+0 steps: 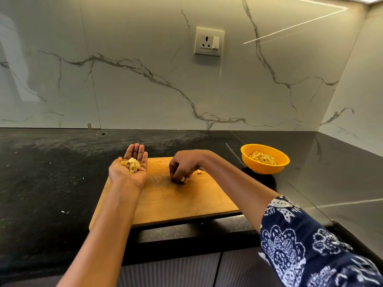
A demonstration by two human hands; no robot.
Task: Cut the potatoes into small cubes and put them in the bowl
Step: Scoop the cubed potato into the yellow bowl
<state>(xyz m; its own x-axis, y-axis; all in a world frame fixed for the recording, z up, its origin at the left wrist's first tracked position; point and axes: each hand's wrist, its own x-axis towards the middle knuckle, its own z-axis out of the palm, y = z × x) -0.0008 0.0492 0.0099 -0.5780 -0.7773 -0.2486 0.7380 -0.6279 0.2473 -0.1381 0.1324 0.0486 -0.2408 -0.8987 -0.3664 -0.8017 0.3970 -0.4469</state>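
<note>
My left hand (129,167) is held palm up over the left end of the wooden cutting board (178,201), fingers straight, carrying a small heap of potato cubes (132,164). My right hand (183,168) reaches down onto the middle of the board, its fingertips pinching a potato cube (182,179). One more loose cube (199,172) lies on the board just right of that hand. The yellow bowl (279,165) stands on the counter to the right of the board, with several cubes (262,158) inside.
The board lies on a black stone counter (51,172) whose front edge runs just below it. A marble-patterned wall with a power socket (209,41) rises behind. Small white crumbs dot the counter at the left.
</note>
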